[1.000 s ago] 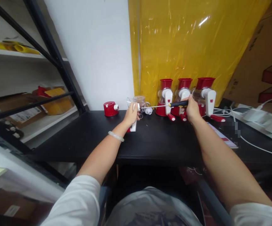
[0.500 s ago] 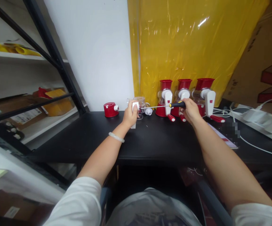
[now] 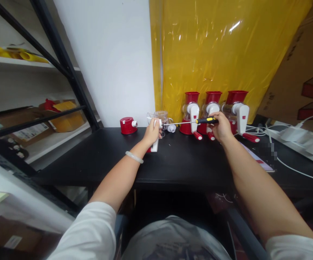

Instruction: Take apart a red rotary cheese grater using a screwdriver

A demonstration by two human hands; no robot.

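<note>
My left hand (image 3: pixel 152 131) is closed around a white crank handle (image 3: pixel 154 145), whose lower end with a bit of red sticks out below my fingers. In my right hand (image 3: pixel 221 127) is a screwdriver (image 3: pixel 205 120) with a black and yellow grip, held level. Its thin shaft points left and the tip meets the white round end of the crank handle. Behind my left hand stands a clear plastic grater body (image 3: pixel 161 115), partly hidden. A white part (image 3: pixel 171 127) lies beside it. Further left sits a red grater base (image 3: pixel 127 125) with a white knob.
Three red and white rotary graters (image 3: pixel 192 108) stand along the back. A flat phone-like thing (image 3: pixel 259 160), white cables and a power strip (image 3: pixel 310 141) lie at the right. A black-framed shelf (image 3: pixel 76 92) borders the table (image 3: pixel 113 159) on the left.
My left hand has turned the crank handle slightly, so more of its lower end and some red show. The screwdriver grip shows more yellow now, as though rolled in my right hand.
</note>
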